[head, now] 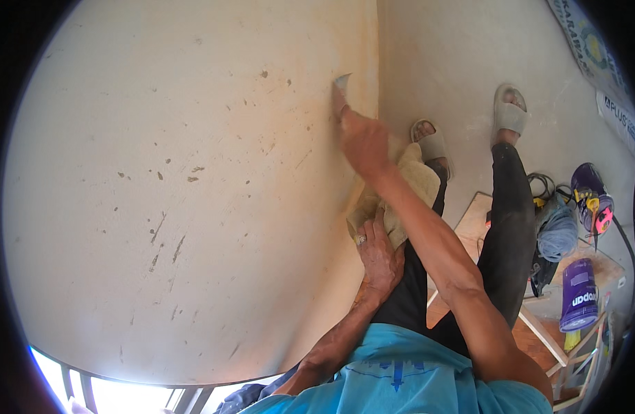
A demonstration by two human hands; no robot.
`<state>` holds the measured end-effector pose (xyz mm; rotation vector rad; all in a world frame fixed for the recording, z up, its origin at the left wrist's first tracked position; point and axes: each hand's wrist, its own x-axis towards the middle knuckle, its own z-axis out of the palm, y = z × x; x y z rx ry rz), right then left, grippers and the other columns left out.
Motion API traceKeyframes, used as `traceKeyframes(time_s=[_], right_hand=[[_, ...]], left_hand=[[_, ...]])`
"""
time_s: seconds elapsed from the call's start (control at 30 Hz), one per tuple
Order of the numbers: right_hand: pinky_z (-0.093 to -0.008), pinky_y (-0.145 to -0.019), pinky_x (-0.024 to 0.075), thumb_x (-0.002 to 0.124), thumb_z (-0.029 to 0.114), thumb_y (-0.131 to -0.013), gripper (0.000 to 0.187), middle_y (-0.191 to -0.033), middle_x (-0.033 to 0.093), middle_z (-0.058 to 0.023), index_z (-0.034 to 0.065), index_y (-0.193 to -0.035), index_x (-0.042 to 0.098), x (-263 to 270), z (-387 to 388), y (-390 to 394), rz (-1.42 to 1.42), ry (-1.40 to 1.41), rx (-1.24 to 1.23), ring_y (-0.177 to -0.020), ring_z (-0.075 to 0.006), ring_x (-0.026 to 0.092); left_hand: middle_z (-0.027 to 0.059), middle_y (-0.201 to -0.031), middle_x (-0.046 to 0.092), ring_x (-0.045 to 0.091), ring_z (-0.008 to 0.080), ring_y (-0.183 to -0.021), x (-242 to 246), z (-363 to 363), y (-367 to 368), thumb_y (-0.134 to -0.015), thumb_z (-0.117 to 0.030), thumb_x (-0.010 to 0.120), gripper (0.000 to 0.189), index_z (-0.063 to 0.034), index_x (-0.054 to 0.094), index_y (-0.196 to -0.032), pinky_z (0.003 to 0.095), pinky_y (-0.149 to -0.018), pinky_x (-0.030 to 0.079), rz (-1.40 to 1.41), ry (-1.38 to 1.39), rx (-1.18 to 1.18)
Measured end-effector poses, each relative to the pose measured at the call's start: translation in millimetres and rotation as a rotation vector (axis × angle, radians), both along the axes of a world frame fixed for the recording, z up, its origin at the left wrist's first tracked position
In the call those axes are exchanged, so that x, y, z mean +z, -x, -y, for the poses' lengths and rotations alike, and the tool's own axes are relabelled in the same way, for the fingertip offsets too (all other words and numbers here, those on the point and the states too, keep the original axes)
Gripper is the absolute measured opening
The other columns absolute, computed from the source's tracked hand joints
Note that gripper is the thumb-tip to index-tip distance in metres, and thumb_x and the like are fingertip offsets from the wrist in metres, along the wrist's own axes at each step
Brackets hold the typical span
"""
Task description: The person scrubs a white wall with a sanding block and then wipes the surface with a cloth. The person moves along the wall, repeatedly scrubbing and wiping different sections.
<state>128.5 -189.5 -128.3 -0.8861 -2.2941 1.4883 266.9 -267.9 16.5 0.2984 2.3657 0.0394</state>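
Observation:
My right hand [365, 144] grips the handle of a putty knife [342, 84], its metal blade up near the wall's corner. Whether the blade touches the pale wall [219, 139] cannot be told. Dark spots and scratches are scattered over that wall. My left hand [378, 253], with a ring on one finger, holds a bunched beige cloth [420, 178] below the right forearm, beside the wall. Part of the cloth is hidden by that forearm.
A purple bucket [579, 297], a coil of bluish line [557, 238] and a pink tape measure [604, 220] are at the right. A wooden board [473, 220] lies behind my legs. My slippered feet stand on a pale surface. Printed sacks [586, 41] are at the upper right; wooden framing shows lower right.

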Motion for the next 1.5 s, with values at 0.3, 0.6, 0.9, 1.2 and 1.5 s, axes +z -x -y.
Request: traceKeyframes(time_s=[0.3, 0.6, 0.9, 1.2, 1.5], right_hand=[[-0.0367, -0.047, 0.0457, 0.059, -0.003, -0.080, 0.062, -0.064, 0.053, -0.0096, 0.0018, -0.141, 0.058, 52.4, -26.7, 20.7, -0.092, -0.130, -0.010, -0.052, -0.0255, 0.057], [-0.0380, -0.047, 0.0478, 0.060, -0.004, -0.080, 0.032, -0.065, 0.053, -0.0120, 0.0014, -0.111, 0.066, 149.4, -44.5, 51.5, -0.475, 0.004, -0.064, -0.051, -0.0288, 0.058], [-0.0357, -0.046, 0.0459, 0.061, 0.001, -0.077, 0.053, -0.063, 0.052, -0.0091, -0.0019, -0.130, 0.065, 131.2, -41.0, 46.6, -0.338, -0.058, -0.041, -0.052, -0.0247, 0.057], [-0.0376, -0.045, 0.0488, 0.057, 0.003, -0.087, 0.047, -0.063, 0.059, -0.0091, 0.0024, -0.134, 0.061, 63.1, -67.4, 53.7, -0.065, -0.074, -0.019, -0.051, -0.0268, 0.061], [-0.0395, -0.049, 0.0494, 0.061, -0.002, -0.075, 0.031, -0.071, 0.061, -0.0128, 0.0002, -0.105, 0.070, 161.5, -79.8, 79.6, -0.500, -0.221, -0.028, -0.053, -0.0297, 0.061]], left_hand=[[0.0240, -0.122, 0.052, 0.049, 0.0454, -0.118, -4.7, 17.2, -12.7, -0.077, -0.009, 0.075, 0.070, 0.0042, 0.045, -0.139, 0.0535, -0.098, 0.042, -0.024, 0.000, -0.063], [0.0216, -0.124, 0.050, 0.049, 0.0451, -0.117, -23.6, 62.0, -38.8, -0.073, -0.009, 0.079, 0.080, 0.0015, 0.043, -0.144, 0.0551, -0.093, 0.044, -0.075, -0.101, -0.057], [0.0203, -0.128, 0.050, 0.051, 0.0452, -0.118, -13.4, 37.8, -26.8, -0.077, -0.015, 0.079, 0.070, 0.0003, 0.047, -0.138, 0.0544, -0.098, 0.041, -0.096, -0.062, -0.156], [0.0220, -0.129, 0.051, 0.050, 0.0456, -0.121, 1.8, 9.0, -9.4, -0.075, -0.014, 0.081, 0.079, 0.0000, 0.045, -0.143, 0.0545, -0.097, 0.045, -0.043, -0.024, -0.068], [0.0236, -0.126, 0.051, 0.059, 0.0448, -0.110, -8.0, 28.1, -17.1, -0.080, -0.014, 0.078, 0.074, -0.0012, 0.044, -0.144, 0.0534, -0.091, 0.049, -0.023, 0.038, -0.102]])
